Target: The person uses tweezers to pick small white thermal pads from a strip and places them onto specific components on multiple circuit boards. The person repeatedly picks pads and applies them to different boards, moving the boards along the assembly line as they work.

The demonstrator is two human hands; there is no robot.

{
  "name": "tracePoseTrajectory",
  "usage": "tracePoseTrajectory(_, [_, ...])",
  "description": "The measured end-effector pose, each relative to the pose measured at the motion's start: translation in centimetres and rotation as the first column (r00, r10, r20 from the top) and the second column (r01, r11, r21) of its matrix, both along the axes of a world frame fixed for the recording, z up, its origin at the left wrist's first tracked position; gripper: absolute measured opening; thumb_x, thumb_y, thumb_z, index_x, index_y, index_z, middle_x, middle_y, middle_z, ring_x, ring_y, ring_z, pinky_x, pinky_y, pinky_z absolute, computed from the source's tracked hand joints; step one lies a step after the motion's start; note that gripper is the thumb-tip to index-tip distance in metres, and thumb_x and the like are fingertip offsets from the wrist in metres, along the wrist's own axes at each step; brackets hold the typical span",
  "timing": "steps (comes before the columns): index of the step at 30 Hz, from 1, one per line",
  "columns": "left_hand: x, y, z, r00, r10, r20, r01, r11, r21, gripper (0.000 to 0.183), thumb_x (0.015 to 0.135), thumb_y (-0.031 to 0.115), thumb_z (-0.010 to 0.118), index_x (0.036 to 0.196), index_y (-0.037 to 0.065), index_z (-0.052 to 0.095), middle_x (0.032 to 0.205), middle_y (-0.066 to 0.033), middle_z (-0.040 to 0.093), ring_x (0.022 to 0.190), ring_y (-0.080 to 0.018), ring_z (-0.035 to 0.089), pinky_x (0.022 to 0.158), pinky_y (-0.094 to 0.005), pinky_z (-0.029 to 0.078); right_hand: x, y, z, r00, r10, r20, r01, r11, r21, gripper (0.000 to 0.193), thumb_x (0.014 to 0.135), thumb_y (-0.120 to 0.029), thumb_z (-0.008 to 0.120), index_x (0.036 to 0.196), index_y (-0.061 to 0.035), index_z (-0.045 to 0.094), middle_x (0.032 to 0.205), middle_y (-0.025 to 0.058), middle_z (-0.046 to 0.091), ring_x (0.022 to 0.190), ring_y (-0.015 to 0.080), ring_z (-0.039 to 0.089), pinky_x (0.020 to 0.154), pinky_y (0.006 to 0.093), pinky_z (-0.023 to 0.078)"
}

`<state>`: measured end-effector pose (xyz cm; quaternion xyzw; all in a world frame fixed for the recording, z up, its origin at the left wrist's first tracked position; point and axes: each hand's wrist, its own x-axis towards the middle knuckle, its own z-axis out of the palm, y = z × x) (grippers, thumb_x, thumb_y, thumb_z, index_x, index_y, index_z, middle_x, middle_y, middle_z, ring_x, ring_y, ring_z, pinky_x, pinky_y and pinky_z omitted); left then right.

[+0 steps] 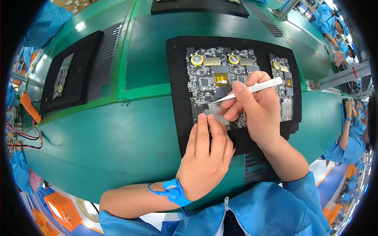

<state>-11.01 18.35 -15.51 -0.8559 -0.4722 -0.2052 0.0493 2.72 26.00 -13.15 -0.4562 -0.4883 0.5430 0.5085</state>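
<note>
My right hand (260, 108) is closed around white tweezers (268, 84), whose thin tips point left and reach down to the left circuit board (203, 91). Flat on the lower part of that board lie the fingers of my left hand (204, 159), stretched out beside a silvery metal shield (214, 113). A round yellow-rimmed coin cell (197, 59) sits near the board's top. The boards rest on a black foam pad (178, 84). My right hand partly covers the middle board (252, 55); a third board (286, 80) shows to its right.
Another black pad (88, 65) carrying a board lies at the left on the green bench (98, 145), and a further pad (201, 8) is at the far edge. An orange tool (30, 107) with cables hangs at the left. A blue wrist strap (176, 192) circles my left wrist. Co-workers sit right.
</note>
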Motion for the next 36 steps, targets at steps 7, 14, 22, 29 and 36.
tracePoseTrajectory(7, [0.3, 0.1, 0.0, 0.997, -0.009, -0.076, 0.011, 0.999, 0.03, 0.051, 0.074, 0.029, 0.069, 0.108, -0.007, 0.059, 0.114, -0.0274, 0.053, 0.11, -0.0414, 0.052, 0.089, -0.0429, 0.049, 0.2, 0.0, 0.1, 1.0, 0.011, 0.006, -0.011, 0.999, 0.04, 0.02, 0.095, -0.012, 0.055, 0.098, -0.0057, 0.036, 0.074, 0.0108, 0.063, 0.053, 0.0091, 0.061, 0.048, 0.0185, 0.05])
tracePoseTrajectory(14, [0.4, 0.3, 0.1, 0.998, -0.005, -0.055, 0.008, 0.999, 0.042, 0.051, 0.072, 0.029, 0.07, 0.108, -0.006, 0.059, 0.116, -0.0264, 0.053, 0.107, -0.038, 0.052, 0.085, -0.0401, 0.049, 0.3, 0.1, -0.1, 1.0, -0.006, 0.013, 0.005, 0.998, 0.063, 0.02, 0.095, -0.012, 0.054, 0.099, -0.0052, 0.036, 0.074, 0.0104, 0.062, 0.056, 0.0099, 0.062, 0.049, 0.0187, 0.051])
tracePoseTrajectory(22, [0.4, 0.3, 0.0, 0.998, 0.04, 0.056, -0.039, 0.999, -0.02, 0.054, 0.064, 0.024, 0.077, 0.108, 0.0, 0.058, 0.126, -0.0288, 0.045, 0.107, -0.0378, 0.05, 0.082, -0.0402, 0.048, 0.4, 0.0, -0.1, 0.999, -0.029, 0.028, 0.028, 0.998, 0.056, 0.021, 0.095, -0.012, 0.054, 0.099, -0.0044, 0.036, 0.073, 0.01, 0.061, 0.058, 0.0106, 0.063, 0.049, 0.0197, 0.052])
tracePoseTrajectory(29, [0.1, 0.9, 1.0, 0.983, 0.021, 0.18, 0.003, 0.992, -0.129, 0.057, 0.062, 0.021, 0.078, 0.11, 0.001, 0.058, 0.126, -0.0299, 0.043, 0.105, -0.0403, 0.049, 0.083, -0.0436, 0.046, 0.3, -0.1, -0.3, 0.995, -0.036, 0.096, 0.026, 0.994, 0.104, 0.02, 0.094, -0.011, 0.056, 0.095, -0.003, 0.038, 0.073, 0.0093, 0.061, 0.059, 0.0099, 0.064, 0.049, 0.0195, 0.052])
tracePoseTrajectory(36, [-1.3, 2.2, 1.7, 0.942, -0.049, 0.332, 0.135, 0.961, -0.24, 0.058, 0.063, 0.018, 0.076, 0.114, -0.002, 0.055, 0.125, -0.0306, 0.042, 0.106, -0.0425, 0.047, 0.088, -0.0449, 0.044, -0.1, -0.9, -1.6, 0.97, -0.095, 0.224, -0.001, 0.918, 0.396, 0.018, 0.091, -0.004, 0.058, 0.094, 0.001, 0.041, 0.081, 0.0072, 0.054, 0.066, 0.0095, 0.064, 0.053, 0.0203, 0.054])
